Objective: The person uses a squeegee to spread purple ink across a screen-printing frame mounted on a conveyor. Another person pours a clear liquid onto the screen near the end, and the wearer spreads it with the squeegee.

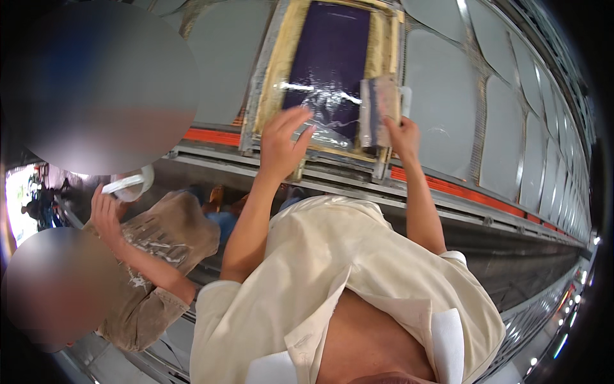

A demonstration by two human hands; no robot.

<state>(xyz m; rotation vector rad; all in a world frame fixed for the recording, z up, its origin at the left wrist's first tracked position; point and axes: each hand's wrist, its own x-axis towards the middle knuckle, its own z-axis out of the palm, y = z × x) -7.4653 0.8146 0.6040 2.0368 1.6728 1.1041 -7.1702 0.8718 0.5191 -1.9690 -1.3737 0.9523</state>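
A screen-printing frame (265,83) lies in front of me, its wide inner border yellowed and its middle a glossy dark purple panel (332,51). Near the frame's right side, my right hand (402,136) grips a squeegee (381,109), a pale, stained bar with a dark stripe, standing over the panel's right edge. My left hand (284,137) hovers at the near left of the panel with its fingers apart and holds nothing. Whether its fingertips touch the panel cannot be told. Wet-looking shine and a wavy streak show at the panel's near end.
Grey flat pallets (441,102) line the long table on both sides of the frame. A metal rail with an orange strip (460,192) runs along its near edge. To my left a co-worker in a brown shirt (166,237) holds a whitish container (134,184).
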